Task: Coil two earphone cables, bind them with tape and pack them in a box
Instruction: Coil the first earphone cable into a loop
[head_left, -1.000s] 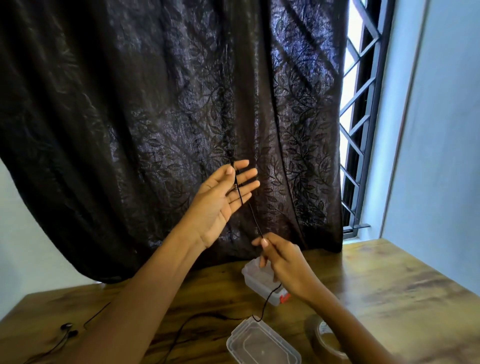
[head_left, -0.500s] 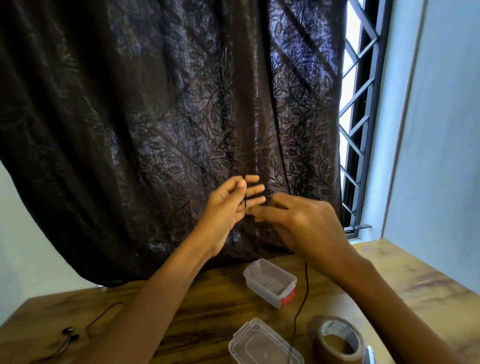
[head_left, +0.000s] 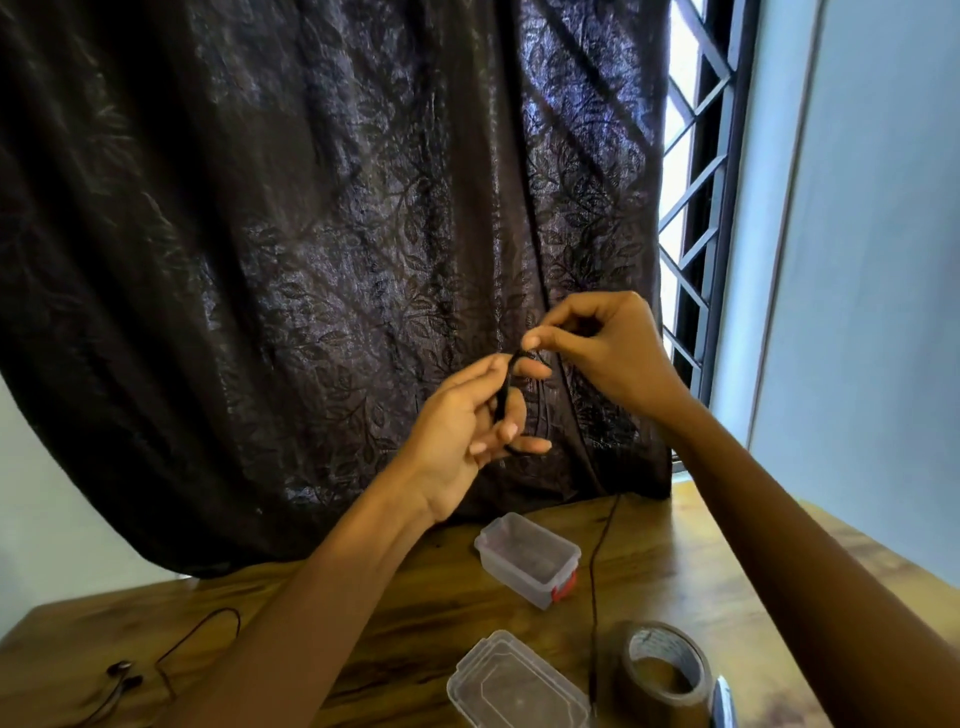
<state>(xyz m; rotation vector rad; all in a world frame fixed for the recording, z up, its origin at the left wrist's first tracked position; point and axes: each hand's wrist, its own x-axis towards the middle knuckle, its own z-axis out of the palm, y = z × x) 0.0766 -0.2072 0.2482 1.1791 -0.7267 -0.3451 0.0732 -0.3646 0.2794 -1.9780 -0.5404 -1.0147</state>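
Observation:
My left hand (head_left: 470, 426) is raised in front of the curtain with a black earphone cable (head_left: 504, 400) looped around its spread fingers. My right hand (head_left: 608, 353) pinches the same cable just above the left fingertips. The free end of the cable (head_left: 597, 582) hangs down to the table beside the box. A second black earphone (head_left: 122, 686) lies at the table's left front. A small clear plastic box (head_left: 524, 558) with a red latch stands open on the table, its clear lid (head_left: 514, 686) lying nearer me. A brown tape roll (head_left: 665, 670) sits at the right front.
The wooden table (head_left: 415, 613) stands against a dark patterned curtain (head_left: 311, 234). A barred window (head_left: 696, 208) and a pale blue wall (head_left: 872, 260) are to the right. A dark-handled object (head_left: 723, 704) lies beside the tape roll.
My right hand rose from near the box to my left fingertips, carrying the cable up and winding it around the left fingers. The view tilted down, showing the tape roll.

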